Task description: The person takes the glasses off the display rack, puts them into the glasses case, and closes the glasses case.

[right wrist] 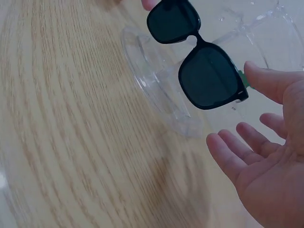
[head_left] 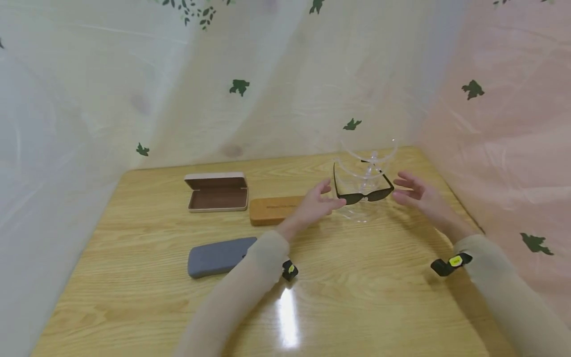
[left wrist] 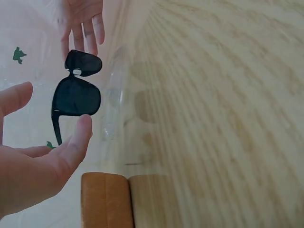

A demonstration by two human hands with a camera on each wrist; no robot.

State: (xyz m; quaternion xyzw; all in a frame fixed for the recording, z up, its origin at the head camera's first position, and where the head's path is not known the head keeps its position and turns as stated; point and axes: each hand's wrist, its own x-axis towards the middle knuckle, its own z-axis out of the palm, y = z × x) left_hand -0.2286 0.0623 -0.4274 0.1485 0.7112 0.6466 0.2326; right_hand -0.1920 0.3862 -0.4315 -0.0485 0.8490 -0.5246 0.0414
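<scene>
Black sunglasses (head_left: 380, 194) with dark lenses sit on a clear plastic display stand (head_left: 373, 157), temples pointing back. My left hand (head_left: 314, 202) is at their left end, its thumb tip right by the frame corner and the other fingers spread loosely. At the right end is my right hand (head_left: 421, 198), palm turned toward the frame. In the right wrist view its thumb (right wrist: 266, 80) is close to the hinge of the sunglasses (right wrist: 209, 76), while its fingers extend apart from them. The stand's clear base (right wrist: 185, 124) shows beneath the lenses.
An orange-brown glasses case (head_left: 269, 210) lies left of the stand, partly behind my left hand. Farther left an open case (head_left: 218, 201) shows a brown lining. A blue-grey case (head_left: 218, 258) lies nearer, partly covered by my left sleeve. Patterned curtains (head_left: 285, 114) enclose the wooden table (head_left: 357, 297).
</scene>
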